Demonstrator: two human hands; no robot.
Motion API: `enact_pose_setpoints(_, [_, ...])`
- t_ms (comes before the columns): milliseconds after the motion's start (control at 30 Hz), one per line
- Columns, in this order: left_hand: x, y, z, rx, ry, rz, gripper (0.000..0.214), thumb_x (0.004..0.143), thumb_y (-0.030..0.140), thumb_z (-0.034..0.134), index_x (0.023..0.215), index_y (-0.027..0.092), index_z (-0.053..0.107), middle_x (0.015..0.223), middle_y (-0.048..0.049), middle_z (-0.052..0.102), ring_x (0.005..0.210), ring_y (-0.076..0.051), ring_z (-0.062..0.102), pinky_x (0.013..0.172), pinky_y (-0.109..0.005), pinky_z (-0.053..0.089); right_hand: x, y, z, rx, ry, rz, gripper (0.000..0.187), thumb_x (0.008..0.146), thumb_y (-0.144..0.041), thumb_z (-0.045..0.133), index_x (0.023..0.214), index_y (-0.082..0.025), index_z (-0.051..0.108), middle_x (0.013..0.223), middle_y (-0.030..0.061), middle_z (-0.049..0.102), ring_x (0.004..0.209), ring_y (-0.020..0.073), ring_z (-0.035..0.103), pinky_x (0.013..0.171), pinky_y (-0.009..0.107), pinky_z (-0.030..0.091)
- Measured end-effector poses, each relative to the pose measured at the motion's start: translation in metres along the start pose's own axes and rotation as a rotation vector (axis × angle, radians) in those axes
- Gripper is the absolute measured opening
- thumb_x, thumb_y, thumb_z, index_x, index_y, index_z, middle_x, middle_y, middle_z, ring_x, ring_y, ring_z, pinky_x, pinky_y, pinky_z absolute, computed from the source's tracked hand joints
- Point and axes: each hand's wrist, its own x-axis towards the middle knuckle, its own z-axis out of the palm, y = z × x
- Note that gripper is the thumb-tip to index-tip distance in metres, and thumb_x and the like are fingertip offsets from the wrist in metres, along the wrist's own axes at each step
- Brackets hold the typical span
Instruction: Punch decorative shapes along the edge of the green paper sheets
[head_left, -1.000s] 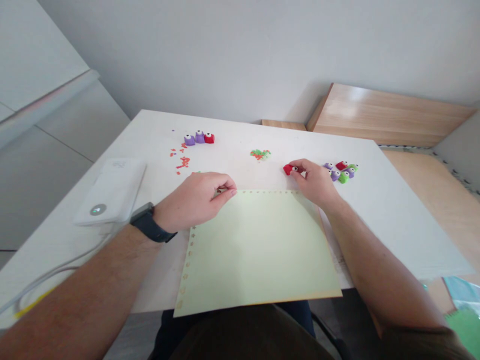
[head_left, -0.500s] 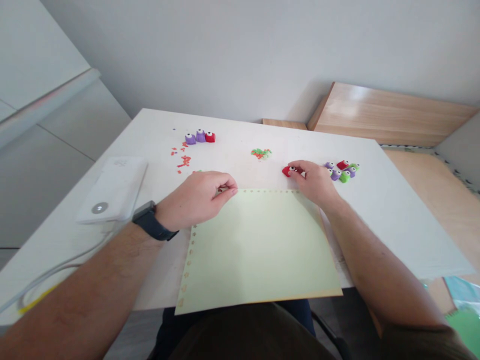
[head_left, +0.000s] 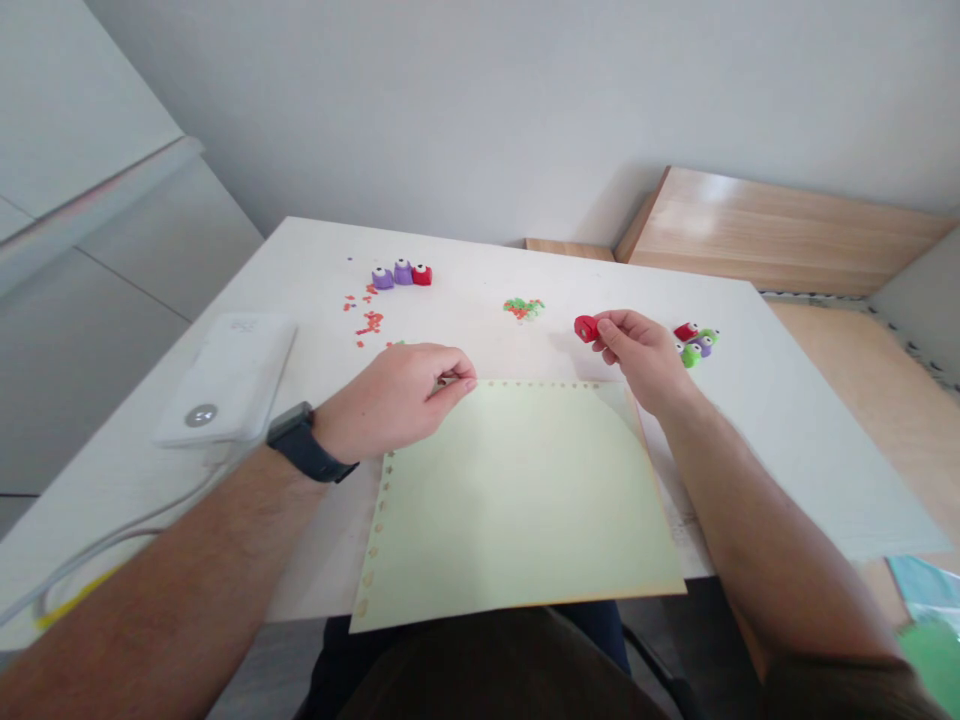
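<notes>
A pale green sheet of paper (head_left: 517, 490) lies in front of me, small punched shapes running along its top and left edges. My left hand (head_left: 420, 395) is closed in a pinch at the sheet's upper left edge. In my right hand (head_left: 637, 350) is a red craft punch (head_left: 585, 329), held between thumb and fingers above the table, past the sheet's upper right part. Its slotted side is turned toward me. Beyond the sheet sits a small pile of green and orange paper bits (head_left: 523, 308).
Several craft punches (head_left: 691, 355) in red, green and purple stand at the right, partly hidden by my hand. Two purple punches (head_left: 392, 275) and a red one (head_left: 422, 275) are at the back left. Orange bits (head_left: 370, 322) lie nearby. A white box-like device (head_left: 232, 375) with cables is far left.
My right hand has lifted the red craft punch off the table and turned it over, so its eye no longer shows. My left hand and the paper have barely moved.
</notes>
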Motion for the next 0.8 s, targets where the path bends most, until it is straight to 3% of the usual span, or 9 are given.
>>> enact_pose_setpoints(167, [0.0, -0.001, 0.001, 0.0, 0.006, 0.004, 0.022, 0.098, 0.037, 0.054, 0.093, 0.023, 0.071, 0.09, 0.002, 0.074, 0.082, -0.016, 0.067, 0.075, -0.028, 0.044, -0.006, -0.012, 0.0, 0.243, -0.076, 0.086, 0.026, 0.085, -0.044, 0.077, 0.091, -0.019, 0.072, 0.081, 0.0026, 0.067, 0.068, 0.0123, 0.055, 0.058, 0.027, 0.039])
enact_pose_setpoints(400, [0.0, 0.0, 0.0, 0.0, -0.003, 0.001, 0.024, 0.098, 0.037, 0.053, 0.094, 0.023, 0.071, 0.09, 0.0013, 0.074, 0.081, -0.016, 0.067, 0.075, -0.029, 0.044, -0.008, -0.011, -0.002, 0.284, -0.155, 0.119, 0.028, 0.088, -0.047, 0.074, 0.094, -0.02, 0.071, 0.083, 0.0032, 0.066, 0.07, 0.0133, 0.056, 0.061, 0.028, 0.042])
enact_pose_setpoints(500, [-0.001, 0.0, 0.0, 0.0, -0.003, 0.003, 0.025, 0.098, 0.038, 0.052, 0.093, 0.023, 0.071, 0.09, 0.0008, 0.075, 0.081, -0.017, 0.067, 0.075, -0.029, 0.044, -0.006, -0.005, 0.002, 0.09, -0.077, 0.018, 0.03, 0.09, -0.05, 0.069, 0.099, -0.021, 0.069, 0.086, 0.0032, 0.068, 0.072, 0.0146, 0.057, 0.063, 0.029, 0.044])
enact_pose_setpoints(600, [-0.001, 0.001, 0.0, -0.002, 0.0, 0.0, 0.025, 0.098, 0.038, 0.051, 0.093, 0.023, 0.071, 0.091, 0.0003, 0.075, 0.083, -0.017, 0.068, 0.076, -0.029, 0.044, -0.006, -0.001, 0.008, -0.264, 0.039, -0.156, 0.028, 0.094, -0.046, 0.064, 0.106, -0.021, 0.068, 0.091, 0.0042, 0.072, 0.078, 0.0175, 0.061, 0.073, 0.032, 0.048])
enact_pose_setpoints(700, [-0.001, 0.0, 0.0, 0.001, -0.003, 0.001, 0.026, 0.098, 0.039, 0.05, 0.093, 0.023, 0.071, 0.091, -0.0002, 0.076, 0.083, -0.018, 0.068, 0.076, -0.029, 0.045, -0.007, 0.0, 0.012, -0.627, -0.026, -0.263, 0.022, 0.094, -0.037, 0.062, 0.108, -0.022, 0.072, 0.098, 0.0067, 0.074, 0.083, 0.0205, 0.064, 0.082, 0.036, 0.049])
enact_pose_setpoints(800, [-0.001, 0.0, 0.0, 0.014, -0.002, 0.001, 0.027, 0.098, 0.039, 0.05, 0.094, 0.023, 0.071, 0.092, -0.0008, 0.076, 0.083, -0.018, 0.068, 0.076, -0.03, 0.045, -0.006, 0.001, 0.013, -0.758, -0.024, -0.344, 0.021, 0.095, -0.029, 0.06, 0.109, -0.022, 0.073, 0.104, 0.009, 0.074, 0.092, 0.023, 0.066, 0.088, 0.037, 0.049])
